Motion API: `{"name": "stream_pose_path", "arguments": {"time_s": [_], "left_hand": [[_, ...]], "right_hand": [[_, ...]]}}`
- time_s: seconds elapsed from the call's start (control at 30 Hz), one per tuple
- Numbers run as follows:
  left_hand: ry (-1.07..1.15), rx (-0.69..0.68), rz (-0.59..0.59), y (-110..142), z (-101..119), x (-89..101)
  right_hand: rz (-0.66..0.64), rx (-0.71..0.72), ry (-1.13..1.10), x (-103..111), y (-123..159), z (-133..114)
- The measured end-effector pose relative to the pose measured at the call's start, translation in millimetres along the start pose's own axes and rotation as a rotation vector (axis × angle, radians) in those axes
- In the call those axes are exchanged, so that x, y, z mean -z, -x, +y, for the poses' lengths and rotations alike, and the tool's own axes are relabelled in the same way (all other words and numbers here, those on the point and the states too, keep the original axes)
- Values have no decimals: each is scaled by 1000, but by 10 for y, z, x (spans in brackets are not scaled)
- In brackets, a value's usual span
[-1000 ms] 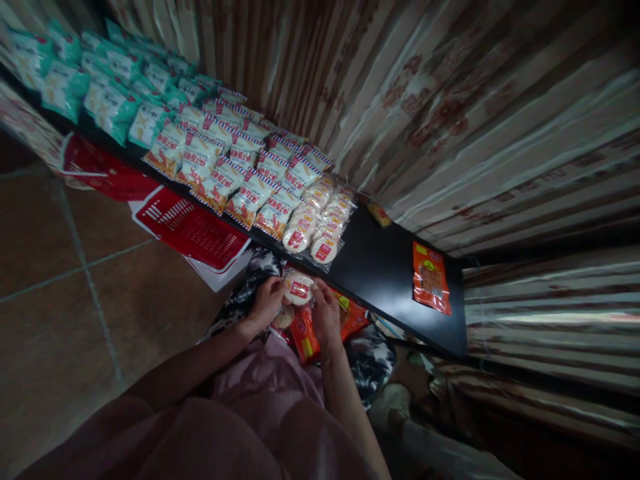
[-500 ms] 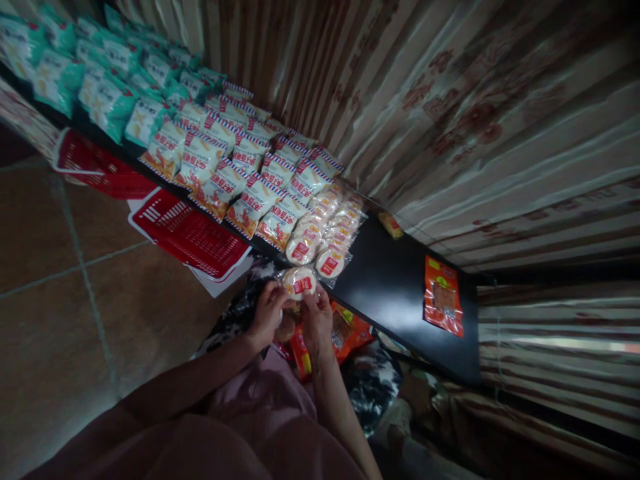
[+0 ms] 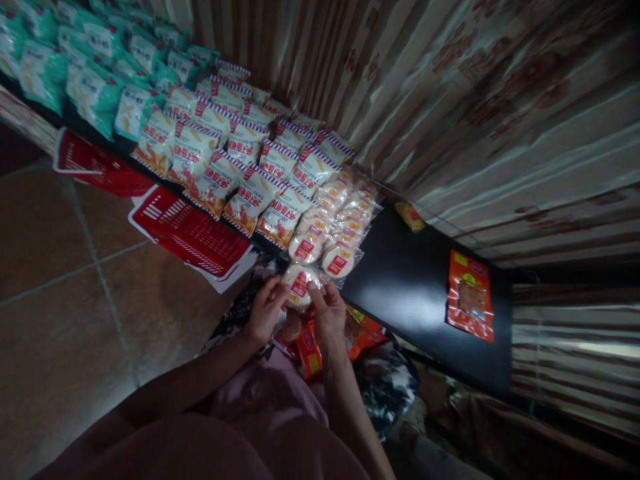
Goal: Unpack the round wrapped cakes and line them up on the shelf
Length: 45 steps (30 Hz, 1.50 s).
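Observation:
Between my two hands is a round white rice cracker pack (image 3: 300, 287) in clear film with a red label. My left hand (image 3: 267, 310) pinches its left edge. On the right side, my right hand (image 3: 327, 313) grips it with the thumb lying over the front. Just beyond it, two overlapping rows of the same rice cracker packs (image 3: 339, 261) lie on the black shelf (image 3: 395, 280). Below my hands, orange snack packets (image 3: 311, 353) rest on my lap, partly covered by my right wrist.
White snack bags with striped edges (image 3: 250, 200) and teal snack bags (image 3: 43, 73) fill the shelf leftward. An orange packet (image 3: 470, 297) and a small yellow packet (image 3: 410, 217) lie to the right. Red baskets (image 3: 190, 233) stand below the shelf. A patterned curtain (image 3: 450, 100) hangs behind.
The rice cracker pack has turned in my hands, its label now slanting. My right thumb has moved up onto its front. The whole view has shifted slightly.

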State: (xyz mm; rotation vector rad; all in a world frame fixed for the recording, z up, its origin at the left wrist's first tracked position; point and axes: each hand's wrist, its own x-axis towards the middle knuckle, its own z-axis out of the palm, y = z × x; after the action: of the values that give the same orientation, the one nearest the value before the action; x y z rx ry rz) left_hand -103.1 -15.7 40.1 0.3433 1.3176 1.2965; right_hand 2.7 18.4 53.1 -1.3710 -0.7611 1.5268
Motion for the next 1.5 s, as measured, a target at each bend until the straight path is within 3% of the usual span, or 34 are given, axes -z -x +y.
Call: {"name": "stream_pose_path", "arguments": {"time_s": [0.27, 0.77, 1.07, 1.5], "left_hand": [[2, -15, 40, -18, -36, -19], [-78, -62, 143, 166, -77, 76], [-232, -85, 7, 342, 64, 168], [-352, -52, -187, 365, 203, 237]], "right_hand": [[-67, -49, -39, -26, 47, -27], [-118, -17, 7, 73, 313, 162], [-74, -60, 42, 193, 499, 145], [-227, -89, 41, 252, 548, -71]]}}
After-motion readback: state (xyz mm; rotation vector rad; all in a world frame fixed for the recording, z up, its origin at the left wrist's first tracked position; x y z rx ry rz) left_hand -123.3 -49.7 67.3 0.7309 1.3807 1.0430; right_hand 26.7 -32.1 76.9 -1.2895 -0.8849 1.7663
